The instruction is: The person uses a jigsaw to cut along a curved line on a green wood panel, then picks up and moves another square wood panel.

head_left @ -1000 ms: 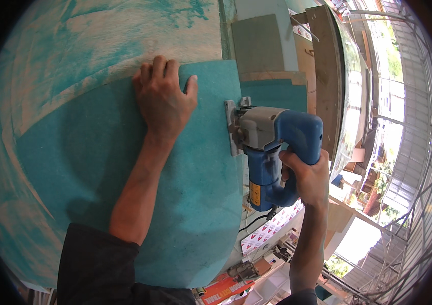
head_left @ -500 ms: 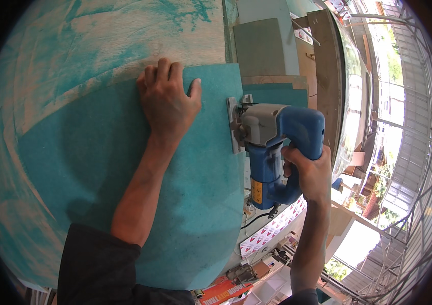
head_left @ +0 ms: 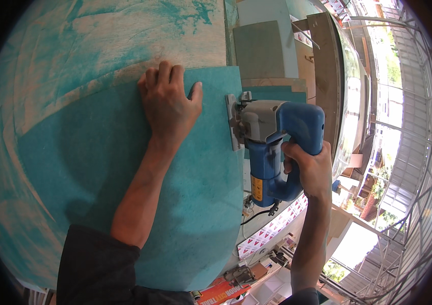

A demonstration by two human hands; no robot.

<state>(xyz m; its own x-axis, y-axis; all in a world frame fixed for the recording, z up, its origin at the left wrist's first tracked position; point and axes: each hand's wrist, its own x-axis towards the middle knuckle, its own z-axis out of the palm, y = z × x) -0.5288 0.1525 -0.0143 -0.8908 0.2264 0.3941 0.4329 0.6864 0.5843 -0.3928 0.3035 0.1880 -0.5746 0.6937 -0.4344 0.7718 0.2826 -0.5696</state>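
Note:
A large teal board (head_left: 185,168) with a curved outline lies under my arms. My left hand (head_left: 170,99) rests on its upper part, fingers stretched toward the far edge and thumb apart, holding nothing. My right hand (head_left: 311,170) is wrapped around the handle of a blue and grey jigsaw (head_left: 289,124). The saw lies across the board's right edge, its metal base plate (head_left: 233,122) against that edge. The board and base hide the blade. From the saw's lower end a black cord (head_left: 259,216) trails away.
Beneath the teal board is a paint-smeared wooden surface (head_left: 119,40). At upper right lie a grey-green panel (head_left: 259,51) and a wooden plank (head_left: 322,76). Below right are a red-and-white patterned strip (head_left: 272,231) and an orange-red box (head_left: 221,292) among clutter.
The jigsaw and my right hand have shifted very slightly away from me along the board's edge. My left hand stays at the same place on the board.

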